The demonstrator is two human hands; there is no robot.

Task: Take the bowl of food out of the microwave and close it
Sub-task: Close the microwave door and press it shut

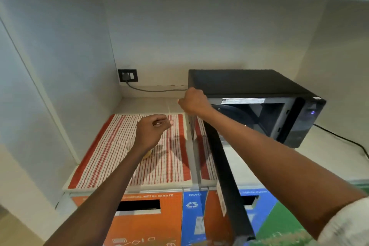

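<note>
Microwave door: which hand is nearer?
Right. The right hand is at the top edge of the open microwave door; the left hand hovers apart over the striped cloth.

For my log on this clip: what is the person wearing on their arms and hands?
Both forearms are bare down to the wrists, with no gloves or watch visible. The left hand shows a thin metallic band, apparently a ring, on one of its fingers. The right hand shows no jewellery. At the lower right edge, a pale, off-white short sleeve covers the right upper arm.
</note>
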